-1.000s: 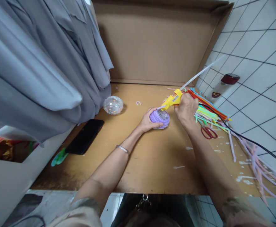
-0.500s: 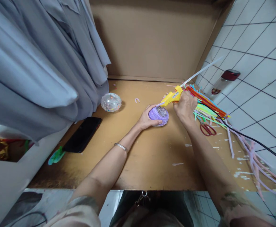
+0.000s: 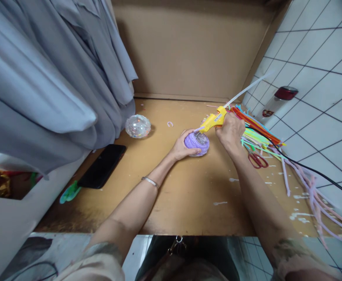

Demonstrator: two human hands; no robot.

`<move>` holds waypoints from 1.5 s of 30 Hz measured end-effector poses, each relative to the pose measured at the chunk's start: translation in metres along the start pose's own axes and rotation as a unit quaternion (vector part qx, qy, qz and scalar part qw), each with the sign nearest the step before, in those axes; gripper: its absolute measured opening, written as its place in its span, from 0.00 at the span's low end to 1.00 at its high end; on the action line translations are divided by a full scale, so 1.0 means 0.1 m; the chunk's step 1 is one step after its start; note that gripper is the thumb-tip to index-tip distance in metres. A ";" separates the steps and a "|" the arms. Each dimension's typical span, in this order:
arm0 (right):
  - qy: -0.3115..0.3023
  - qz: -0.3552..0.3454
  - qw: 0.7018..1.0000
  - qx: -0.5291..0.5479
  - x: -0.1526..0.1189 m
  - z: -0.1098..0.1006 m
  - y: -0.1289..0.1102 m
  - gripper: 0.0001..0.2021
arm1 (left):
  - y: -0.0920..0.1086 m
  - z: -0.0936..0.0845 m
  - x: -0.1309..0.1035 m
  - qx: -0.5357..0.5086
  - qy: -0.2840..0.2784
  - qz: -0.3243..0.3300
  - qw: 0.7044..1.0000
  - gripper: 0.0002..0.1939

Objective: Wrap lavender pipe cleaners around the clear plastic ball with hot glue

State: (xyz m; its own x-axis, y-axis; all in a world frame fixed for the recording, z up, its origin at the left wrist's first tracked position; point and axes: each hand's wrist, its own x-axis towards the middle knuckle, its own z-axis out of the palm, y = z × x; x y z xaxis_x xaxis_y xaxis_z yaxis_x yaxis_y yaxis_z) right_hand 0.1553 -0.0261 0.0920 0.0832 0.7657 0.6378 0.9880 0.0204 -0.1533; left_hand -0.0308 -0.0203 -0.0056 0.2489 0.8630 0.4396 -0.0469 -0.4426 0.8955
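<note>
My left hand (image 3: pixel 183 147) is wrapped around a clear ball wound with purple pipe cleaner (image 3: pixel 198 149), holding it on the wooden table. An uncovered clear patch shows on the ball's upper side. A yellow hot glue gun (image 3: pixel 213 120) is in my right hand (image 3: pixel 232 130), its nozzle at the ball's upper edge, close to my left fingers. From the gun's back sticks a long translucent glue stick (image 3: pixel 245 90). Whether glue is flowing is too small to tell. Another clear ball (image 3: pixel 138 126) with coloured specks sits apart at the left.
Colourful pipe cleaners (image 3: pixel 259 134) and red-handled scissors (image 3: pixel 258 160) lie at the right, crossed by a black cord (image 3: pixel 305 171). A black phone (image 3: pixel 103 166) lies at the left below a grey curtain (image 3: pixel 71 78). A capped bottle (image 3: pixel 276 103) stands by the tiled wall.
Almost nothing differs. Both hands, the glue gun and the purple-wound ball keep nearly the same places.
</note>
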 end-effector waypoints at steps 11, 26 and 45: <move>0.006 0.004 1.000 0.012 0.00 0.02 0.00 0.13 | 0.03 0.01 0.00 -0.004 0.002 -0.002 1.000 0.45; -0.017 -0.001 1.000 0.004 0.01 -0.02 -0.01 0.11 | 0.00 0.00 0.01 -0.004 -0.004 0.000 1.000 0.45; -0.017 0.004 0.999 0.027 0.03 0.01 0.02 0.09 | 0.00 0.00 0.01 0.020 -0.011 0.024 0.999 0.44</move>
State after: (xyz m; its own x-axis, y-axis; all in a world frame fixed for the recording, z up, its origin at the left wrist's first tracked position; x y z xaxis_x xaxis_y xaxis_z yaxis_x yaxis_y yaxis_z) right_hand 0.1574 -0.0229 0.0928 0.0858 0.7870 0.6110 0.9788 0.0480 -0.1993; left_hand -0.0310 -0.0197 -0.0052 0.2692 0.8353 0.4794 -0.0214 -0.4924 0.8701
